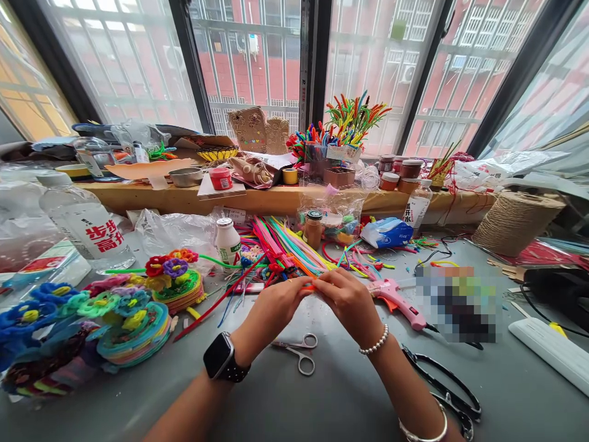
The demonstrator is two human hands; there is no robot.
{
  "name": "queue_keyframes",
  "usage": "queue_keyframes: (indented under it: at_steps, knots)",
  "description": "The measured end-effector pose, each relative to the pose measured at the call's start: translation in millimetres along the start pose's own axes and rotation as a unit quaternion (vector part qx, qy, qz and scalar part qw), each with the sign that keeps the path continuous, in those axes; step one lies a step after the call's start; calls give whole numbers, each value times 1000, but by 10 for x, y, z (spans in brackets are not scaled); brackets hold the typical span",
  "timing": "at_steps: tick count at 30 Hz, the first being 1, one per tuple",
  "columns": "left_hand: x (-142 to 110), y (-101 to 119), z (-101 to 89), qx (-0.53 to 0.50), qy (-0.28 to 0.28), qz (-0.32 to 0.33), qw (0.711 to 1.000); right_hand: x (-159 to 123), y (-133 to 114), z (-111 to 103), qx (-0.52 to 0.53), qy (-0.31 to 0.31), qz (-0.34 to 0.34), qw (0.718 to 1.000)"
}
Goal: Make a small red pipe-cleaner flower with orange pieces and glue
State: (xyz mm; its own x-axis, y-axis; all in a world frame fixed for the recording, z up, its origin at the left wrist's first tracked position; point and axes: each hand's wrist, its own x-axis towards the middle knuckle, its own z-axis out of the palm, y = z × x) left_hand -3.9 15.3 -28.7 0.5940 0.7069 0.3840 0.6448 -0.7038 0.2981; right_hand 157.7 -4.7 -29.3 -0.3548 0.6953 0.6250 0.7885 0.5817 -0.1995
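The grey worktop [340, 399] runs under both forearms, with the small silver scissors [293, 349] lying on it between the wrists. Well to the left of those scissors sits a heap of fuzzy flowers and round discs [135, 331]; beyond them, a loose bundle of long pipe cleaners [292, 242] fans out in pink, yellow and turquoise. Far off to their right, near the ledge, stands a fat twine spool [513, 224]. Just beyond the scissors, the left hand [280, 301] is closed to a fingertip pinch, and the right hand [345, 301] meets it in a matching pinch — both appear to grip the same piece. To the right of the scissors, past the right hand, lies a pink glue gun [400, 304]. Smallest is the piece itself, an orange pipe cleaner [312, 285], held beyond the scissors where the fingertips come together; most of it is hidden by the fingers. It should be almost weightless — soft and fuzzy outside, with a thin core that likely bends easily and keeps its bend. The pile ought to give good grip, so a light thumb-and-finger pinch close to the bend seems best, clear of any sharp cut ends.
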Motion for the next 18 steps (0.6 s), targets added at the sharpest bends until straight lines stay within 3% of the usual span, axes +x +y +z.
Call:
queue_keyframes:
  at_steps: [2,4,6,9,12,14,16,18]
  knots:
    - [5,-20,-32,3,14,-15,1000,3,27,-13,60,35,49,996]
    - [10,-33,-67,0,29,-31,999,7,59,-31,167,68,137,974]
    - [16,-37,-95,-24,41,-48,998,13,77,-48,306,72,230,921]
    - [29,-18,-114,-105,32,-68,992,26,67,-56,498,55,306,809]
    - [40,24,-111,-213,-10,-82,973,31,38,-37,636,43,312,705]
    - [41,54,-96,-287,-39,-96,952,29,25,-16,697,36,297,652]
    - [38,79,-76,-360,-69,-112,924,24,15,6,731,30,284,620]
    - [34,98,-58,-428,-97,-126,889,23,6,22,742,27,278,610]
